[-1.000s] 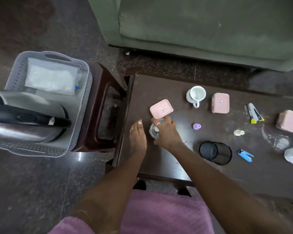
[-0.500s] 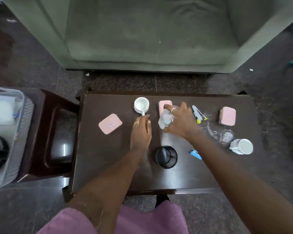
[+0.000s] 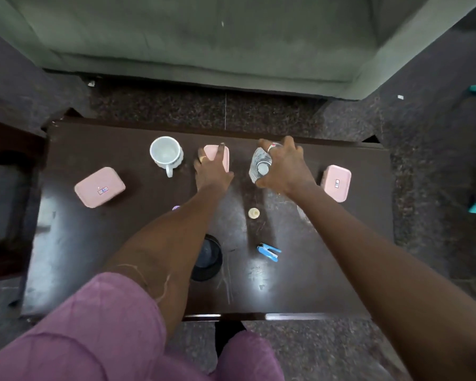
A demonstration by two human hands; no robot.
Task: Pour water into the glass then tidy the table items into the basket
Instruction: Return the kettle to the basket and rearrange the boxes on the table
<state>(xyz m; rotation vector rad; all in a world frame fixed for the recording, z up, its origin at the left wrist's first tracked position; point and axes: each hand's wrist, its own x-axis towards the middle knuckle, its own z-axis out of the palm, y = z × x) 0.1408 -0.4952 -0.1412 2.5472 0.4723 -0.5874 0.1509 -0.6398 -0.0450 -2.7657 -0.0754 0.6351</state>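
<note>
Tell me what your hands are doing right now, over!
Right hand grips the glass, far side of table. Left hand rests on middle pink box. Basket out of view; white cup beside left hand, not touching.

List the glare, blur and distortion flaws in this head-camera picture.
Head view throughout: a bright glare patch sits on the table near its front edge; blur smears the table's left side and the pink clothing; the wide lens stretches the right forearm toward the bottom corner.

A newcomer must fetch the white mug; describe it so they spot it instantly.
On the table before the green sofa, look along its far edge, left of the left hand. The white mug is the only handled cup among pink boxes.
</note>
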